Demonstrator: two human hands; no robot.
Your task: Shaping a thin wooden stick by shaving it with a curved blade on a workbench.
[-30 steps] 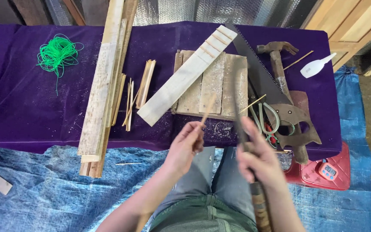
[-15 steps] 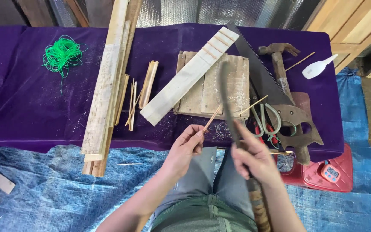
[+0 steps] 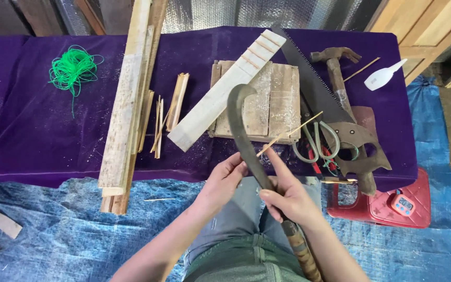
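Note:
My right hand (image 3: 286, 196) grips the wooden handle of a long hooked blade (image 3: 242, 125), whose curved tip points up and away over the table edge. My left hand (image 3: 223, 180) pinches the near end of a thin bamboo stick (image 3: 289, 133) that slants up to the right and crosses behind the blade. Both hands are over my lap, just in front of the purple-covered table (image 3: 32, 136).
On the table lie long planks (image 3: 129, 99), bamboo slivers (image 3: 176, 102), a notched slat (image 3: 223, 91) over a wooden board (image 3: 283, 99), a handsaw (image 3: 314, 94), a hammer (image 3: 335, 68), scissors (image 3: 317, 141), green string (image 3: 71, 68) and a white scoop (image 3: 384, 75). A red stool (image 3: 392, 206) with a timer stands right.
My right hand has swung the hooked blade upward, so its curved tip now rises over the wooden board. The left hand with the stick has stayed nearly in place.

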